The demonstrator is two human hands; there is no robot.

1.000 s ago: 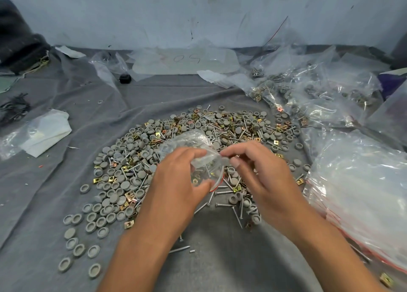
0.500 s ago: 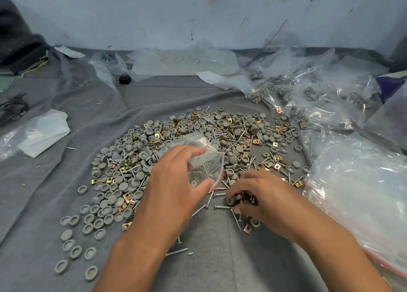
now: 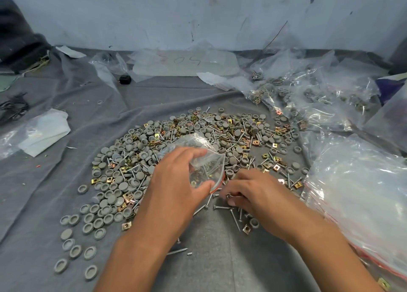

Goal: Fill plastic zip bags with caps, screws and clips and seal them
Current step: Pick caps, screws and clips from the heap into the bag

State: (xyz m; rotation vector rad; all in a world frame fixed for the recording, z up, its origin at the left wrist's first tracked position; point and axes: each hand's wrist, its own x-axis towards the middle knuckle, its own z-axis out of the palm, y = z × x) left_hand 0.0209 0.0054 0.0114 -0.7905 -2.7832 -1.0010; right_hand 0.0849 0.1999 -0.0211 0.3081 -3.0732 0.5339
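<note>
On the grey cloth (image 3: pixel 55 199) that covers the work surface lies a wide heap of loose parts: grey caps (image 3: pixel 114 181), gold clips (image 3: pixel 127 195) and long screws (image 3: pixel 222 207), all mixed together. Over the near middle of that heap the left hand (image 3: pixel 176 188) holds a small clear zip bag (image 3: pixel 204 159), fingers curled over its top and thumb under its lower edge, so the bag's mouth, with its red strip, faces right toward the other hand. A few screws and clips show through the plastic. Just beside the bag's mouth, the right hand (image 3: pixel 253 190) is down on the cloth among the screws, its fingertips drawn together on what looks like one or two screws; exactly what it pinches is too small to make out. More screws lie scattered just in front of it, touching one another, with a cap and a clip near the wrist. Off to the right, a big stack of empty bags (image 3: pixel 363 194) rests on the cloth, and behind it, toward the wall, filled bags (image 3: pixel 308 102) are piled loosely. Far left lies a folded white cloth (image 3: pixel 44 133) inside plastic, and at the back a flat plastic sheet (image 3: pixel 187 64) with handwriting.
</note>
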